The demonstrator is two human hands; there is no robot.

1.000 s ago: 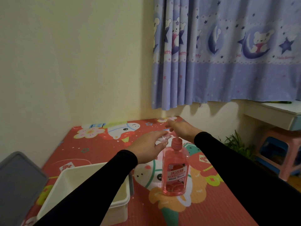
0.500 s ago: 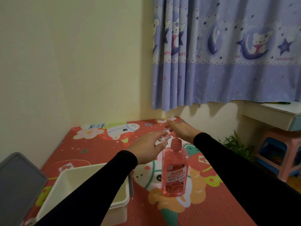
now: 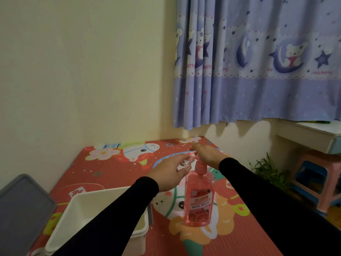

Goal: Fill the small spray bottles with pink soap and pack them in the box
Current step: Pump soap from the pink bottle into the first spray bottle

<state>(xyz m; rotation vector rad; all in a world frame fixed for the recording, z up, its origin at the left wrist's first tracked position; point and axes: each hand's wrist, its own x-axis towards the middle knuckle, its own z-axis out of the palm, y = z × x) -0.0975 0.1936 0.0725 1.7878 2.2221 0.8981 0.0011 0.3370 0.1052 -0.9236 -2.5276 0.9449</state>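
Observation:
A tall pink soap bottle (image 3: pixel 199 198) with a pump top stands upright on the red cartoon mat (image 3: pixel 118 169). My right hand (image 3: pixel 206 154) lies flat over the pump head, fingers straight. My left hand (image 3: pixel 168 174) grips a small clear spray bottle (image 3: pixel 184 163) at the pump's spout, just left of the pump neck; my fingers hide most of it. A white plastic box (image 3: pixel 83 206) sits at the near left, partly covered by my left sleeve.
A grey lid (image 3: pixel 20 206) leans at the far left edge. The mat runs to the wall corner under a blue curtain (image 3: pixel 258 61). On the right are a green plant (image 3: pixel 267 170), a pink and blue stool (image 3: pixel 317 178) and a white desk (image 3: pixel 313 133).
Almost nothing differs: both hands stay at the pump top, the right hand sitting a touch lower on the pump head. The view has shifted very slightly.

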